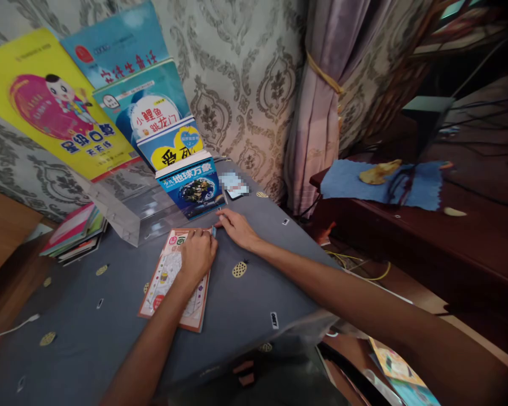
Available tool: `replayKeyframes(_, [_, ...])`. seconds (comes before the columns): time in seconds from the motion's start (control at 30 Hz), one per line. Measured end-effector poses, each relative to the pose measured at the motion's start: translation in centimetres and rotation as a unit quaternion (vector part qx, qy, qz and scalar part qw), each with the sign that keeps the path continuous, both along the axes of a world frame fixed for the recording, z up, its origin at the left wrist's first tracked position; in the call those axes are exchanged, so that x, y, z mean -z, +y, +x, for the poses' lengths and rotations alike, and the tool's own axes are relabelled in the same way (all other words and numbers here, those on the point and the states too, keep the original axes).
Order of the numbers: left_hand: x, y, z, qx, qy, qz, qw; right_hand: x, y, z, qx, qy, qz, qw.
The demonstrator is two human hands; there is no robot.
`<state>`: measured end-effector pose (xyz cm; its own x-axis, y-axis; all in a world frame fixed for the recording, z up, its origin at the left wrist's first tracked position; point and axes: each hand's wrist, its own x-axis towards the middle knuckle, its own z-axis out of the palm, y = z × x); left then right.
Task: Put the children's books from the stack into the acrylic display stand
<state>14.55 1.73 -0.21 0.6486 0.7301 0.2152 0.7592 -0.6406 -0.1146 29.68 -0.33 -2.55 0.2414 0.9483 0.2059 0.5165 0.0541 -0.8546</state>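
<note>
A thin activity book (pixel 163 282) with an orange border lies on the grey tablecloth. My left hand (pixel 198 251) rests over its upper part, fingers curled down at the top edge; the fingertips are hidden. Just right of the book's top corner is my right hand (pixel 238 230), its thumb and fingers drawn together at the foot of the book stand. What they pinch, if anything, is too small to name. Directly beyond that hand, a blue book with a globe on its cover (pixel 192 189) leans in the front tier of the clear plastic stand (pixel 129 223).
Behind the globe book stand several more books, with a yellow workbook (pixel 55 107) at left. Stacked books (pixel 74 231) lie beside the stand. A phone-like object (pixel 235 185), partly blurred out, is at the table's back. A dark red bench (pixel 376 242) bears a blue cloth (pixel 342 180).
</note>
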Motion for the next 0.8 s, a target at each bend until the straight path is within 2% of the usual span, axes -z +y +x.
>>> replayKeyframes(0.4, [0.0, 0.1, -0.3, 0.011, -0.002, 0.009, 1.0, 0.2, 0.1, 0.1, 0.006, 0.005, 0.008, 1.0])
replayKeyframes(0.57, [0.2, -0.1, -0.4, 0.005, 0.007, 0.017, 1.0, 0.3, -0.2, 0.1, 0.028, 0.006, 0.041, 0.999])
replayKeyframes(0.67, [0.3, -0.1, -0.3, 0.0, 0.013, 0.008, 1.0, -0.1, -0.7, -0.2, 0.011, -0.053, 0.054, 0.997])
replayKeyframes(0.8, [0.2, 0.0, -0.4, 0.001, 0.008, -0.003, 1.0, -0.6, -1.3, -0.7, -0.016, -0.198, -0.013, 0.98])
